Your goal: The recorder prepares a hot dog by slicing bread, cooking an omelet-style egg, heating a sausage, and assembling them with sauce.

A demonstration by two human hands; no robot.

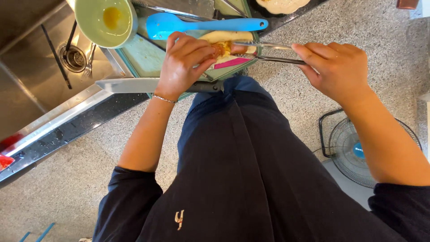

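Hands working food with tongs on green board

Head view, looking straight down. Left hand [183, 62] is curling its fingers down onto a pale flatbread with filling [226, 42], fingertips pinching at the orange-brown filling; hand is mostly closed around that spot. Right hand [333, 67] is gripping the handle end of metal tongs [268, 51], fingers wrapped tight, the two tong arms reaching left toward the filling. Tong tips are sitting behind the left fingers, so can't tell whether they are clamping anything.

Flatbread is lying on a green cutting board [148, 56] at the counter edge, a pink strip [230, 62] showing just under the food. Blue silicone spatula [201, 24] is lying across the board just beyond the food. Large knife [148, 85] is resting along the board's near edge, blade pointing left, partly under the left wrist. Green bowl [105, 20] with a yellow residue is sitting at the board's left corner, next to the steel sink [31, 76]. Floor fan [358, 152] is standing on the speckled floor, lower right. Person's dark clothing is filling the lower middle.
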